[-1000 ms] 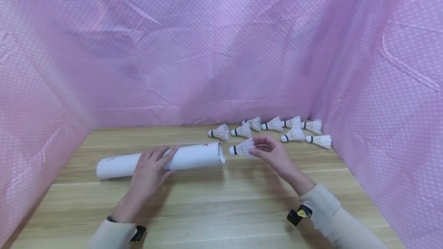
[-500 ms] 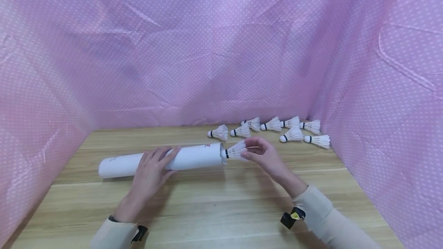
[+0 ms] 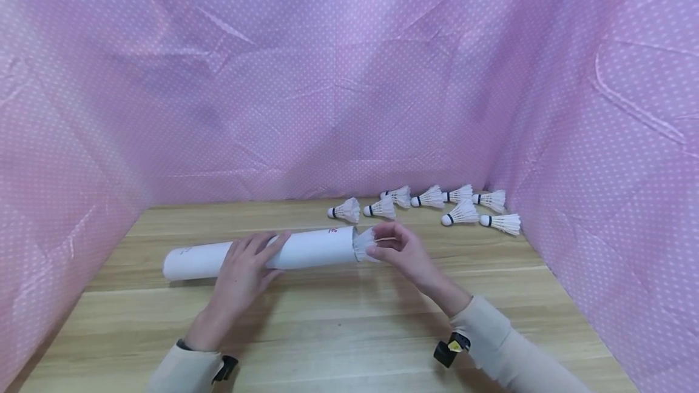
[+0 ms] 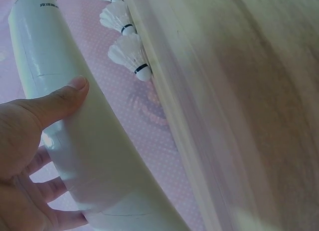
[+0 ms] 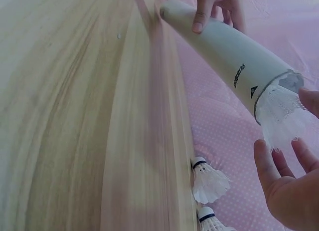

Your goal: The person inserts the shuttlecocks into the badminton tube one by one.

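A white shuttlecock tube (image 3: pixel 319 248) lies on its side, its open end facing right. My left hand (image 3: pixel 243 268) grips it around the middle; in the left wrist view the thumb lies along one side and the fingers wrap the other. At the mouth, my right hand (image 3: pixel 404 255) pinches the feather skirt of a shuttlecock (image 3: pixel 364 245) between thumb and fingers. The cork end of that shuttlecock is hidden inside the tube, and only the feathers (image 5: pixel 283 116) stick out in the right wrist view.
Several loose shuttlecocks lie at the back right of the wooden table (image 3: pixel 338 332), among them one shuttlecock (image 3: pixel 345 210) behind the tube's mouth and another shuttlecock (image 3: pixel 501 223) farthest right. A pink dotted cloth (image 3: pixel 327 77) hangs behind and at both sides.
My right hand has moved left, carrying the shuttlecock from outside the tube into its mouth, cork first. The tube has shifted slightly right under my left hand.
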Demonstrator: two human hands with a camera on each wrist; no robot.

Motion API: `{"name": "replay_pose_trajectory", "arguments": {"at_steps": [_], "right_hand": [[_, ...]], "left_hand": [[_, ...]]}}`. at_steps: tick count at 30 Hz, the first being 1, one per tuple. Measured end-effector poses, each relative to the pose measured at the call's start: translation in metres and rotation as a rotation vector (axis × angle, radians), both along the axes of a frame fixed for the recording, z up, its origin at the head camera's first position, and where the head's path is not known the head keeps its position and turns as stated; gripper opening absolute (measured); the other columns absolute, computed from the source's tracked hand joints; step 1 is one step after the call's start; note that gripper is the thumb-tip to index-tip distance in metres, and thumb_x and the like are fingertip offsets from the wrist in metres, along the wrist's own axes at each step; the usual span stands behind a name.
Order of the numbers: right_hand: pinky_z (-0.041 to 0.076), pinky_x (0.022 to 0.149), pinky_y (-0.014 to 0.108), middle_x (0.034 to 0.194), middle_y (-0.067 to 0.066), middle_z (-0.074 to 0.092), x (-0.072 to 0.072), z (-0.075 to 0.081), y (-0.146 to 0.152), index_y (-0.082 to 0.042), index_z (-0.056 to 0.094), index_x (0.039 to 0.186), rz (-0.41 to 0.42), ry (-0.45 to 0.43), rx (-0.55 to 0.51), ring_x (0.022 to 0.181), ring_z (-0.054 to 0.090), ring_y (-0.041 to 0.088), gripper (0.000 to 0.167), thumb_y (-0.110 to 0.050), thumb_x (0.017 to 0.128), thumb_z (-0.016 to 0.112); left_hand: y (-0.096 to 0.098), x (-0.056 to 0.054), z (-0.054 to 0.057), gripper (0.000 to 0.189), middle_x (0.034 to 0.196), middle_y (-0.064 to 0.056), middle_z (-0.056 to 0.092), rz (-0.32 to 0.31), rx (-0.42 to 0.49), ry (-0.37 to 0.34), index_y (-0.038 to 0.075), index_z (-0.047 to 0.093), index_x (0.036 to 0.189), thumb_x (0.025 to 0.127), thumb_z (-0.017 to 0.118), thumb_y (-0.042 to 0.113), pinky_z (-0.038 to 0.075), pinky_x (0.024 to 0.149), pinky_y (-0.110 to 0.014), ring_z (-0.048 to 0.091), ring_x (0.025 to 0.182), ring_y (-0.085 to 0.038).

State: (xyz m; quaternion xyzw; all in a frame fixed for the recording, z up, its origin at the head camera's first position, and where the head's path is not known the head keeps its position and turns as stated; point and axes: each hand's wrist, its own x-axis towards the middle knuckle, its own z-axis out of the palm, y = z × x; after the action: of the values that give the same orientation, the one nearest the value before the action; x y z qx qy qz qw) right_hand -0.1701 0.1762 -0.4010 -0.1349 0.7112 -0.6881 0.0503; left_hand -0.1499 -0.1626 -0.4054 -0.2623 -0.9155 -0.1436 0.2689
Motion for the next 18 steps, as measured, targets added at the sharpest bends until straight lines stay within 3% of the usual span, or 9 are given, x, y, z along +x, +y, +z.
{"name": "replay_pose_trajectory", "arguments": {"at_steps": [18], "right_hand": [[0.056,0.091,0.033,0.128,0.017,0.061,0.0006,0.0006,0.0062,-0.001,0.058,0.134,0.037,0.047,0.062,0.116,0.059,0.030,0.046,-0.011,0.092,0.074]], "left_hand": [[-0.0024,0.0010,-0.0021,0.088,0.133,-0.014,0.058,0.015,-0.002,-0.007,0.021,0.056,0.145,0.067,0.095,0.013,0.037,0.105,-0.063,0.054,0.119,-0.041]]}}
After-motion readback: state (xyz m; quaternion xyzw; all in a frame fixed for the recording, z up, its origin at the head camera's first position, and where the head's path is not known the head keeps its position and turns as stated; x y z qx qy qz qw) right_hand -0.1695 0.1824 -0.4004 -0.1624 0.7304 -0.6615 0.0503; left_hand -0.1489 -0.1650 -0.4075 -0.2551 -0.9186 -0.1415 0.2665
